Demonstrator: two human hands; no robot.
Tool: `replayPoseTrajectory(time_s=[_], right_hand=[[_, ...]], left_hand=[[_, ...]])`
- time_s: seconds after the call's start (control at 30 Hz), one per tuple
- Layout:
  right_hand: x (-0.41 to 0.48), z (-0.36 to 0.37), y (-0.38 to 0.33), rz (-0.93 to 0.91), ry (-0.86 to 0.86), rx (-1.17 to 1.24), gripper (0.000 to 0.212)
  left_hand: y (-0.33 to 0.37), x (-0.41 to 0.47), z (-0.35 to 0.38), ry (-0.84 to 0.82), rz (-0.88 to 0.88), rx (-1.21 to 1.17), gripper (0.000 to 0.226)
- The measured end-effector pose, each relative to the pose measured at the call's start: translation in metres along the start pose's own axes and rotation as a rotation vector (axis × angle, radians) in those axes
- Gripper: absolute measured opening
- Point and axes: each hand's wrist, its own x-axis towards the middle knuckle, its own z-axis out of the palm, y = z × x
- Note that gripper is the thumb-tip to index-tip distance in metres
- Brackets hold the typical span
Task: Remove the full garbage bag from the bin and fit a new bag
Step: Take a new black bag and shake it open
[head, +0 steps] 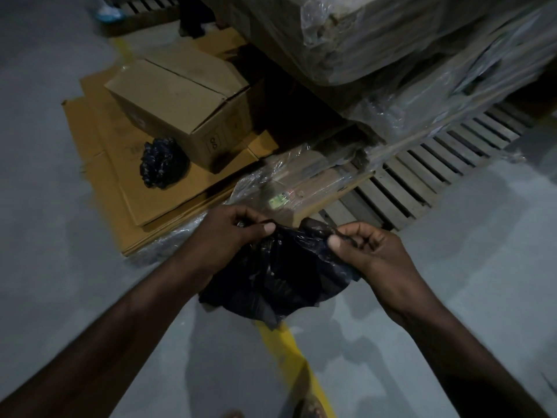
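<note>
A crumpled black garbage bag [277,276] hangs in front of me above the grey floor. My left hand [232,233] pinches its top edge on the left, and my right hand [367,251] pinches the edge on the right, so the plastic is stretched between them. A second black bag [164,162], bunched into a ball, lies on flattened cardboard [120,164] next to a closed cardboard box [184,101]. No bin is in view.
A wooden pallet [437,164] carries tall goods wrapped in clear film [391,40] at the upper right. A yellow floor line [292,351] runs below the bag. A person's shoe [108,12] shows at the top left.
</note>
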Motion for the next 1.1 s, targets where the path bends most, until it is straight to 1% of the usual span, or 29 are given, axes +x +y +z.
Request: replayPoseTrajectory(time_s=[0.07, 0.2, 0.33, 0.4, 0.53, 0.67, 0.73, 0.8, 0.83, 0.9, 0.97, 1.03, 1.1], right_hand=[[0.0, -0.004, 0.0, 0.025, 0.049, 0.002, 0.028], [0.003, -0.014, 0.001, 0.041, 0.12, -0.018, 0.01], [0.008, -0.021, 0.002, 0.036, 0.27, -0.035, 0.005], [0.012, -0.023, 0.004, 0.017, 0.339, -0.03, 0.003], [0.022, -0.033, 0.008, -0.057, 0.447, -0.071, 0.014], [0.032, -0.042, 0.009, -0.152, 0.486, -0.053, 0.026], [0.035, -0.043, 0.01, -0.217, 0.495, -0.062, 0.029], [0.037, -0.043, 0.009, -0.276, 0.508, -0.033, 0.028], [0.039, -0.043, 0.008, -0.299, 0.525, -0.01, 0.028], [0.041, -0.046, 0.006, -0.337, 0.566, 0.034, 0.027], [0.043, -0.05, 0.003, -0.356, 0.596, 0.066, 0.023], [0.044, -0.054, 0.002, -0.342, 0.617, 0.072, 0.022], [0.042, -0.053, 0.002, -0.286, 0.641, 0.089, 0.025]], left_hand=[[0.003, -0.001, -0.006, 0.004, 0.061, 0.042, 0.011], [0.009, -0.002, -0.018, 0.006, 0.111, 0.04, 0.015], [0.009, -0.005, -0.028, -0.028, 0.209, 0.091, 0.023], [0.007, -0.009, -0.033, -0.054, 0.237, 0.127, 0.023], [-0.005, -0.013, -0.04, -0.035, 0.289, 0.154, 0.019], [-0.018, -0.013, -0.045, 0.001, 0.294, 0.092, 0.01], [-0.023, -0.013, -0.046, 0.011, 0.282, 0.134, 0.021], [-0.025, -0.013, -0.049, 0.01, 0.274, 0.258, 0.034], [-0.026, -0.013, -0.05, 0.001, 0.277, 0.324, 0.036], [-0.026, -0.017, -0.052, -0.037, 0.278, 0.422, 0.032], [-0.026, -0.023, -0.052, -0.073, 0.278, 0.446, 0.023], [-0.026, -0.031, -0.05, -0.052, 0.3, 0.421, 0.016], [-0.026, -0.038, -0.045, 0.017, 0.295, 0.355, 0.012]])
